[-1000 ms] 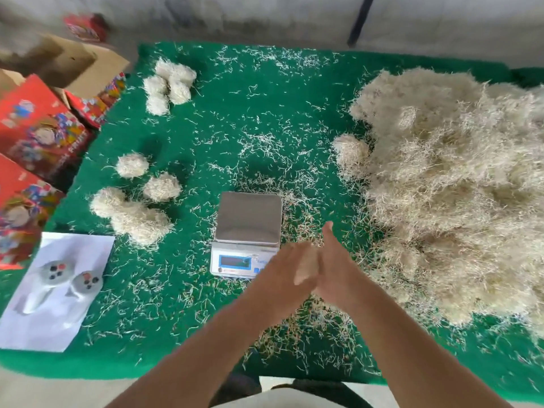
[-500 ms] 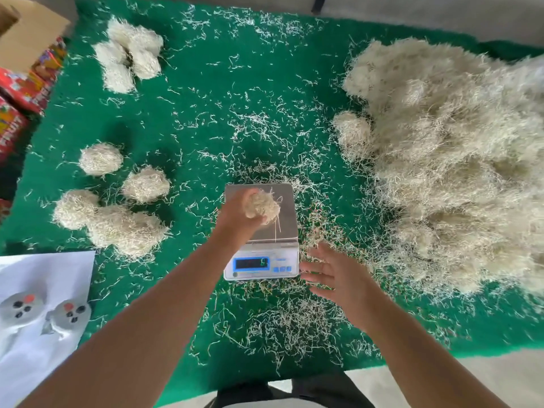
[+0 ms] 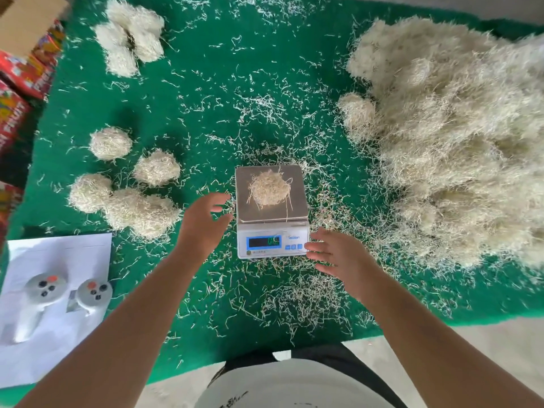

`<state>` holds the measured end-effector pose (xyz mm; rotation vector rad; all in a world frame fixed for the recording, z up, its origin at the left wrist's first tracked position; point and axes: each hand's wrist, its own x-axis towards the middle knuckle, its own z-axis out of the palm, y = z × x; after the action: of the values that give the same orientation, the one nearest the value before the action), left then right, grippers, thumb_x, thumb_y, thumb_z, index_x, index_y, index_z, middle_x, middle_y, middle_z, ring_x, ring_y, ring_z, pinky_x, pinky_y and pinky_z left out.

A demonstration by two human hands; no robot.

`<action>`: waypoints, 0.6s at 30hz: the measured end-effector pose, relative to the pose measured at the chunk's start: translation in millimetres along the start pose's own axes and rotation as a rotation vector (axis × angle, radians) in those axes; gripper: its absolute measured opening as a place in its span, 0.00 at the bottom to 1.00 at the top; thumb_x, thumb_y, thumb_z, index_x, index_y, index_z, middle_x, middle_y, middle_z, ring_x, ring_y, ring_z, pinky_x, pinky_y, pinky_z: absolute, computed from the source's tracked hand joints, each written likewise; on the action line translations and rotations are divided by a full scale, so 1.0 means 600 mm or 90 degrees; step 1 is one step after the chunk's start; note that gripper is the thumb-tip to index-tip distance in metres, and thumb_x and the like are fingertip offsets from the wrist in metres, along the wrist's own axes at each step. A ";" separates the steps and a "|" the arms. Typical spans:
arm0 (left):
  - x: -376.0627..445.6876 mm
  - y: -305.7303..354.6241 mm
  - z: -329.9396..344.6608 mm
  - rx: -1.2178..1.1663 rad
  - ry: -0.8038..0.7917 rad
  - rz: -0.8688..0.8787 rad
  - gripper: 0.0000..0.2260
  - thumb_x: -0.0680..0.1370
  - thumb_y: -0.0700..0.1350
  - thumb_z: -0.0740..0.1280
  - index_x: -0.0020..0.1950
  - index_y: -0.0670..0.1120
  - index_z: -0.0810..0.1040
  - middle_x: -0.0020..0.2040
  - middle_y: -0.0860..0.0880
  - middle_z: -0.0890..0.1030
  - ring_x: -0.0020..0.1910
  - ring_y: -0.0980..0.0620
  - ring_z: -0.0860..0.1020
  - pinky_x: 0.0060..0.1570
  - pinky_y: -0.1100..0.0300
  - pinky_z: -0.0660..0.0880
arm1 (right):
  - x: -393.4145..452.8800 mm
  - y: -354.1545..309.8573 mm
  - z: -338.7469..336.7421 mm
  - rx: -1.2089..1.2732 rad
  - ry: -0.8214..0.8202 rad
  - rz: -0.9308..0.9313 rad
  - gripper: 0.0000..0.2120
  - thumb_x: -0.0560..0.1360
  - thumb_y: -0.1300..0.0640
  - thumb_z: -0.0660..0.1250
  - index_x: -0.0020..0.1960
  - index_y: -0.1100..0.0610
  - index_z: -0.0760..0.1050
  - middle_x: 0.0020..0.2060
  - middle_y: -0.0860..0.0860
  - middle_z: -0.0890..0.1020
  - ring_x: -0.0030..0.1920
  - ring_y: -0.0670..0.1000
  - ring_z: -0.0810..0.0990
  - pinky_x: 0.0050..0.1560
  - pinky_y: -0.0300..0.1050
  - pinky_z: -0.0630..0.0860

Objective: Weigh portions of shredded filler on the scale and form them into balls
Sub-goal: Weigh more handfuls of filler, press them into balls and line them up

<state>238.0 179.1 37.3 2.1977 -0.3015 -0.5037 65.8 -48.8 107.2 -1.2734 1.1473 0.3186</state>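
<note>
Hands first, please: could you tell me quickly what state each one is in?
Left hand: open, holding nothing, beside the silver-topped digital scale.
Right hand: open, holding nothing.

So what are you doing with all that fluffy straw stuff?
A person is weighing shredded filler. One small clump sits on the scale, and both hands are empty: the left hand hovers beside the scale, the right hand is by its buttons. The display's number is too blurry to read. Finished balls lie on the green mat to the left, and the big loose pile is on the right.
</note>
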 end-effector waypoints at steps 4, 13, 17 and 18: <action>-0.010 0.005 0.004 -0.011 -0.002 0.003 0.17 0.80 0.42 0.72 0.69 0.51 0.79 0.61 0.56 0.82 0.58 0.58 0.80 0.60 0.53 0.77 | 0.000 -0.002 0.003 -0.004 -0.001 -0.013 0.16 0.87 0.53 0.62 0.68 0.61 0.77 0.56 0.55 0.87 0.58 0.55 0.85 0.64 0.57 0.79; -0.011 0.015 0.020 -0.021 -0.004 0.006 0.17 0.79 0.42 0.73 0.68 0.50 0.79 0.62 0.56 0.82 0.59 0.60 0.80 0.62 0.56 0.75 | -0.008 0.009 -0.027 0.005 -0.004 -0.014 0.16 0.86 0.54 0.62 0.69 0.61 0.77 0.58 0.57 0.86 0.60 0.57 0.84 0.61 0.54 0.79; -0.007 0.026 0.032 -0.013 0.000 0.012 0.19 0.78 0.42 0.73 0.68 0.50 0.79 0.62 0.55 0.82 0.59 0.58 0.80 0.66 0.50 0.76 | -0.010 0.025 -0.042 0.023 0.000 -0.003 0.16 0.86 0.53 0.63 0.69 0.61 0.77 0.59 0.56 0.86 0.60 0.57 0.85 0.62 0.55 0.79; -0.006 0.029 0.035 -0.007 0.003 0.013 0.20 0.78 0.42 0.74 0.69 0.50 0.78 0.63 0.55 0.82 0.60 0.58 0.80 0.66 0.49 0.76 | -0.012 0.030 -0.047 0.025 -0.002 -0.006 0.16 0.86 0.54 0.63 0.70 0.61 0.77 0.59 0.57 0.86 0.60 0.56 0.85 0.61 0.55 0.79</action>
<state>224.5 155.1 40.0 2.1820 -0.3178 -0.4878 35.3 -64.2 106.6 -1.2424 1.1395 0.2901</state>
